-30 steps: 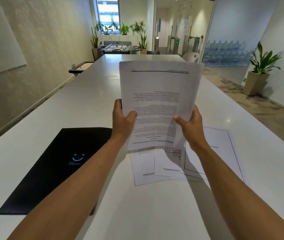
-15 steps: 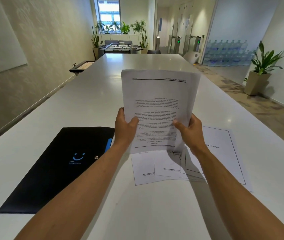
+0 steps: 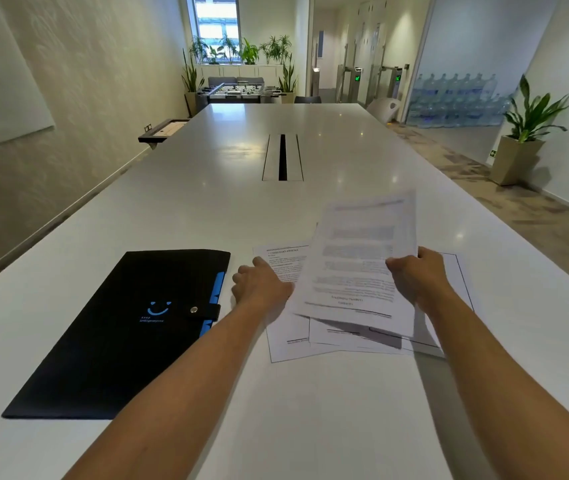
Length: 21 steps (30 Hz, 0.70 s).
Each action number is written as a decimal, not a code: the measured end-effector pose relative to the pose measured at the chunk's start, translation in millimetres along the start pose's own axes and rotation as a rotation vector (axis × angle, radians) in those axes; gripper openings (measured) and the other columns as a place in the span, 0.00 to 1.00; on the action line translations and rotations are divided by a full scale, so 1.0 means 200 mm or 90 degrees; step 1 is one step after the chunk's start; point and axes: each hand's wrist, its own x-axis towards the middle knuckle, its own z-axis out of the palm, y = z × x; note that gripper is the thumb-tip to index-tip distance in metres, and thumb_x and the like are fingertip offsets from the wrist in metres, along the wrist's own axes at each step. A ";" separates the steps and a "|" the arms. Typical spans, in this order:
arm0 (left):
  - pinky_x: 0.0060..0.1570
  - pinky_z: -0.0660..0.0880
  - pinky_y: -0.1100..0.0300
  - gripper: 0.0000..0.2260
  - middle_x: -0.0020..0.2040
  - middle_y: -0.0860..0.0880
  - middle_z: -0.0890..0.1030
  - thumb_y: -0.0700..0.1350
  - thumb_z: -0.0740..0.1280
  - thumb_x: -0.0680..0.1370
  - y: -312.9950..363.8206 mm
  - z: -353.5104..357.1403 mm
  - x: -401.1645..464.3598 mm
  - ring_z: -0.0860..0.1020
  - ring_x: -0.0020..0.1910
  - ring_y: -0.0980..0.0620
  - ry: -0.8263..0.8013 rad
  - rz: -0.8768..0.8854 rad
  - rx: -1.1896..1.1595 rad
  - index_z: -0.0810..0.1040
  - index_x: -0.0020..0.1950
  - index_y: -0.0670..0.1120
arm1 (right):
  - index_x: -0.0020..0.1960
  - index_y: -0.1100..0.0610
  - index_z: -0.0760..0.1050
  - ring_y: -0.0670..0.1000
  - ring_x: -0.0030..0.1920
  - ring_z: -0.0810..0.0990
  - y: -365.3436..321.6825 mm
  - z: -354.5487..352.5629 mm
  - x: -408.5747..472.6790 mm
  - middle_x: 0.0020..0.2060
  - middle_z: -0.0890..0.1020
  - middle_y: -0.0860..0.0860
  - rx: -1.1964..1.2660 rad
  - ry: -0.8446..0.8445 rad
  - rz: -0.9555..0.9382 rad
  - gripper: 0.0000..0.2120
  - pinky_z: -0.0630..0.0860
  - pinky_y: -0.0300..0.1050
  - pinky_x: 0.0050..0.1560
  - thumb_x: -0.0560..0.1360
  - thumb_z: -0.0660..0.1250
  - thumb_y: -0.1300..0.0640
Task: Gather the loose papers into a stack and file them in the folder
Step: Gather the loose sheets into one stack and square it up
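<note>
My right hand [image 3: 416, 275] grips the right edge of a blurred printed sheet [image 3: 356, 265], held low and tilted just above the table. Under it lie several loose papers [image 3: 288, 336] fanned out on the white table [image 3: 276, 410]. My left hand [image 3: 260, 284] rests palm down on the left sheet of that pile, fingers spread, next to the held sheet's left edge. A shut black folder [image 3: 127, 327] with a blue smile logo, snap strap and blue tabs lies flat to the left of my left hand.
A cable slot [image 3: 282, 157] is set into the table's middle, beyond the papers. A potted plant [image 3: 525, 133] stands on the floor at the right, and a small side shelf [image 3: 163, 129] sits by the left wall.
The held sheet has dropped from upright in front of me to low over the pile. My left hand has let go of it and now lies on the papers on the table.
</note>
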 end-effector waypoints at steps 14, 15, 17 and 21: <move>0.57 0.73 0.50 0.34 0.63 0.38 0.72 0.47 0.76 0.70 0.11 0.01 0.06 0.71 0.62 0.40 -0.016 -0.036 0.037 0.63 0.68 0.39 | 0.52 0.58 0.76 0.56 0.39 0.84 0.20 -0.07 -0.01 0.43 0.83 0.53 -0.222 -0.015 0.022 0.12 0.77 0.39 0.27 0.69 0.69 0.65; 0.56 0.72 0.51 0.34 0.63 0.38 0.72 0.47 0.76 0.70 0.11 0.01 0.07 0.71 0.62 0.40 -0.020 -0.031 0.038 0.63 0.68 0.39 | 0.52 0.57 0.76 0.56 0.39 0.84 0.21 -0.07 -0.01 0.44 0.83 0.52 -0.234 -0.015 0.017 0.13 0.77 0.39 0.27 0.69 0.69 0.64; 0.57 0.72 0.52 0.35 0.62 0.38 0.73 0.48 0.77 0.68 0.11 0.01 0.07 0.72 0.61 0.41 -0.023 -0.030 0.033 0.63 0.68 0.39 | 0.53 0.56 0.76 0.55 0.40 0.83 0.21 -0.07 -0.01 0.44 0.82 0.51 -0.253 -0.012 0.009 0.13 0.79 0.40 0.28 0.68 0.69 0.63; 0.55 0.75 0.51 0.41 0.60 0.38 0.72 0.51 0.80 0.65 0.09 -0.01 0.09 0.74 0.59 0.42 -0.021 -0.060 -0.005 0.60 0.69 0.42 | 0.53 0.55 0.75 0.52 0.40 0.82 0.22 -0.06 -0.02 0.45 0.81 0.50 -0.261 -0.005 0.000 0.13 0.80 0.40 0.29 0.69 0.69 0.63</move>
